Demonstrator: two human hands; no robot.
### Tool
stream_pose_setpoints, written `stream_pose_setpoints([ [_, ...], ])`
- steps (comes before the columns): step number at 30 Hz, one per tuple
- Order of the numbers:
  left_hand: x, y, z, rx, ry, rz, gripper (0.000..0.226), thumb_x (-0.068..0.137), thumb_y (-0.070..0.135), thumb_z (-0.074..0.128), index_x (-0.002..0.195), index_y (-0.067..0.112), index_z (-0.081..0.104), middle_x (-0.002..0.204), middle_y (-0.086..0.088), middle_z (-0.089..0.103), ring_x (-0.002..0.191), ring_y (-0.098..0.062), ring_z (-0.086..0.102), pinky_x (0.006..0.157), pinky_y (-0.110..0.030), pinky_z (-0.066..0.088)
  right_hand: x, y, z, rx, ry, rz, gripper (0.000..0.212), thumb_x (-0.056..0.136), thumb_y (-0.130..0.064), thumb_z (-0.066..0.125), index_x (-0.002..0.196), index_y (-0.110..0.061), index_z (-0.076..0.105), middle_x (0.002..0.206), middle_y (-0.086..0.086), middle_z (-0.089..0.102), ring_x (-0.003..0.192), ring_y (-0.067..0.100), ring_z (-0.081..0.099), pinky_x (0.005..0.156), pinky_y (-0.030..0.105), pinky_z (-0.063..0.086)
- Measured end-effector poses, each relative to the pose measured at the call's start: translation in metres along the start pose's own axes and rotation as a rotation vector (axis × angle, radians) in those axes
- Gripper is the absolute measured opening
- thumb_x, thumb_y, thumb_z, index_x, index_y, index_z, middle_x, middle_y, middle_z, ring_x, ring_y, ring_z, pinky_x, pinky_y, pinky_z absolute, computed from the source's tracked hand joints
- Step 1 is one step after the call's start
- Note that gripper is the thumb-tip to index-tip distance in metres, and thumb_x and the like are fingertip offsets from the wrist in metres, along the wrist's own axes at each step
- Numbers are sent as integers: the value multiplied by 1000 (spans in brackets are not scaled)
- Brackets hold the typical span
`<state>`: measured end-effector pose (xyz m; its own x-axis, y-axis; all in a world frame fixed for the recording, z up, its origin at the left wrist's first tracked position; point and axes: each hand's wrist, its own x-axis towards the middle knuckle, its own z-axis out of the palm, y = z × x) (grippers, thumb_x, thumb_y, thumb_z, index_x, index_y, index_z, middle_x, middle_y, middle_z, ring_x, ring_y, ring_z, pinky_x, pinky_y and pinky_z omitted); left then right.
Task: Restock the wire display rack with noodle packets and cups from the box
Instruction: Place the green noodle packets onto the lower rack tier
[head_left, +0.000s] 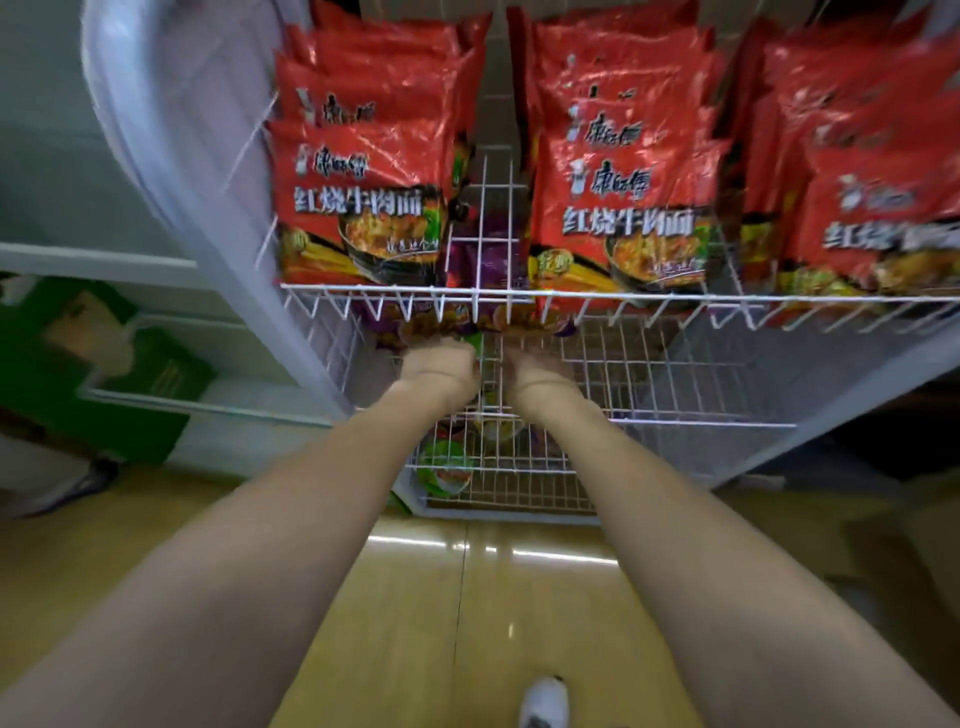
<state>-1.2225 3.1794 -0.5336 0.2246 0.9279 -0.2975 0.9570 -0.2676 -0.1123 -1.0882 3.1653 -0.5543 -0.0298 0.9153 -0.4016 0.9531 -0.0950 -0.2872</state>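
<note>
Under the rack's (623, 296) red packets (363, 208), both hands (441, 364) reach purple packets (483, 260).

Packets (363, 208) on shelf (623, 295), cups (447, 467) seemingly below.

The wire display rack (613, 296) is thin metal rod with a smooth white coating. The red noodle packets (363, 202) are glossy plastic film, crinkled and catching bright highlights. A purple packet (488, 260) behind the mesh looks like the same shiny film, though blur makes this uncertain. The cup (445, 465) on the lower tier has a glossy printed lid. The floor (415, 597) is smooth, polished and tan, mirroring the ceiling lights.
</note>
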Motion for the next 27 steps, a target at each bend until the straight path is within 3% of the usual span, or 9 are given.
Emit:
stream_pose_setpoints([
  [2, -17, 7, -21, -1, -37, 12, 26, 99, 30, 50, 114, 16, 66, 116, -10, 67, 104, -29, 65, 72, -32, 44, -20, 1, -18, 36, -57, 59, 57, 94, -8, 59, 147, -21, 44, 140, 13, 54, 119, 33, 59, 89, 37, 50],
  [5, -40, 19, -51, 5, -92, 61, 24, 98, 26, 49, 113, 14, 64, 115, -13, 65, 102, -31, 63, 76, -34, 48, -52, 10, -47, 55, -71, 77, 59, 94, -8, 62, 149, -18, 44, 140, 18, 54, 118, 36, 60, 94, 40, 54],
  [7, -54, 29, -70, -22, -112, 103, 25, 98, 25, 48, 115, 15, 62, 113, -13, 65, 99, -31, 61, 76, -36, 48, -73, 20, -63, 68, -39, 59, 50, 95, -10, 59, 144, -16, 49, 136, 20, 57, 116, 37, 60, 95, 43, 54],
  [10, -72, 50, -101, -36, -145, 185, 23, 98, 23, 47, 114, 15, 62, 105, -11, 66, 86, -30, 59, 66, -35, 45, -105, 41, -83, 110, 9, 83, 31, 96, -15, 59, 127, -13, 59, 120, 16, 65, 105, 35, 63, 85, 39, 54],
  [13, -86, 77, -133, -64, -165, 238, 19, 99, 22, 44, 105, 16, 61, 97, -9, 65, 79, -28, 56, 66, -37, 49, -135, 66, -99, 201, 34, 120, 21, 97, -11, 54, 116, -14, 62, 115, 14, 65, 100, 33, 63, 79, 38, 52],
  [17, -99, 120, -163, -63, -147, 298, 19, 100, 23, 44, 107, 18, 61, 93, -4, 57, 82, -28, 55, 66, -37, 43, -172, 104, -116, 243, 66, 175, 18, 99, -13, 53, 114, -16, 61, 112, 12, 66, 99, 32, 64, 85, 43, 55],
  [24, -107, 198, -188, -67, -109, 471, 13, 99, 22, 43, 99, 20, 56, 96, -5, 62, 83, -29, 57, 66, -36, 40, -217, 171, -153, 288, 176, 303, 7, 100, -16, 49, 103, -15, 56, 106, 13, 65, 90, 33, 61, 81, 43, 54],
  [27, -100, 232, -194, -75, -90, 572, 11, 99, 24, 44, 98, 21, 55, 101, -8, 66, 90, -31, 63, 67, -36, 42, -234, 197, -163, 339, 242, 367, 14, 99, -15, 50, 109, -13, 60, 109, 13, 66, 94, 34, 63, 82, 44, 56],
])
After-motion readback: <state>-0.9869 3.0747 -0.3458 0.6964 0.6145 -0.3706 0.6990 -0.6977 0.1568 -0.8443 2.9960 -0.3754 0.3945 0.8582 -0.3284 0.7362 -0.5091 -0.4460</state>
